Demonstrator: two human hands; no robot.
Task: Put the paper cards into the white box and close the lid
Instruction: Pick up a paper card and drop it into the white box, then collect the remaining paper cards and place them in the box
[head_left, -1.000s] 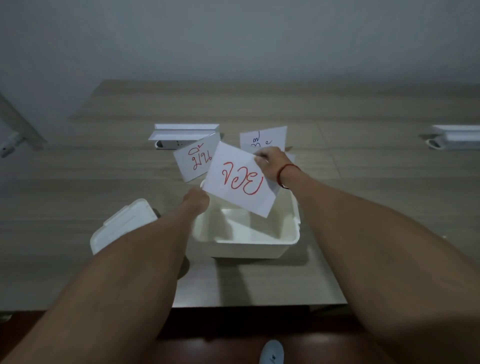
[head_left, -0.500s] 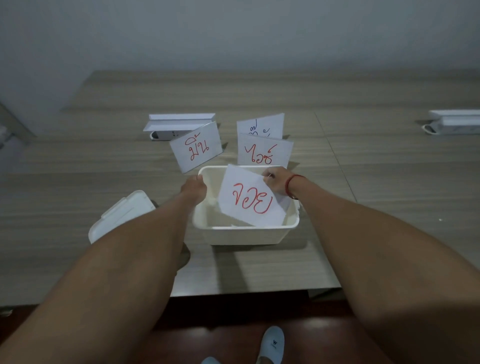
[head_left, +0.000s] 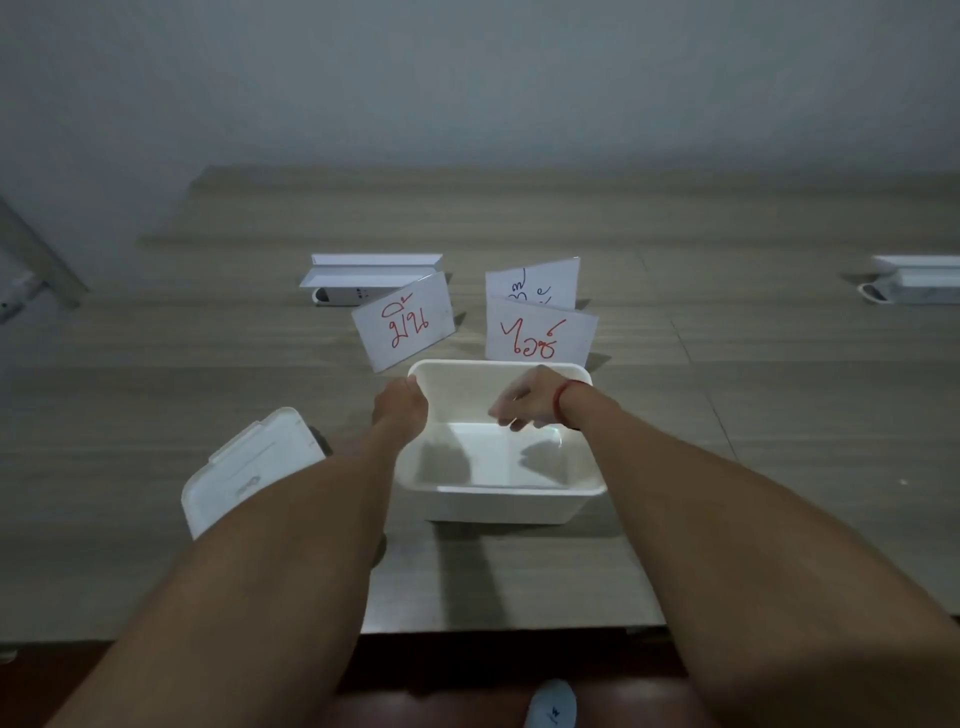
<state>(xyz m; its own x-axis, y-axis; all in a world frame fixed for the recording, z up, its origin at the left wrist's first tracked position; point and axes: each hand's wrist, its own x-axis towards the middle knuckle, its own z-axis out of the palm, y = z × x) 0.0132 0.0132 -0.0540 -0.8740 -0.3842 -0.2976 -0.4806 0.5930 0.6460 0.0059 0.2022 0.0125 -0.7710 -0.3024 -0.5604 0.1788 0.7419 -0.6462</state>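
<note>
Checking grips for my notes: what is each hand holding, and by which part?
Left hand grips the white box by its left rim. Right hand hangs over the box, apparently holding nothing.

Office (long desk, power sockets)

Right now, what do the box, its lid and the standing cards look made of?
Box: probably plastic, smooth, slightly glossy; moulded rolled rim and rounded corners.
Lid: looks like the same white plastic, with moulded tabs along one edge.
Cards: thin white paper, matte, with marker writing; three stand behind the box.
Table: wood-grain surface, likely laminate.
</note>
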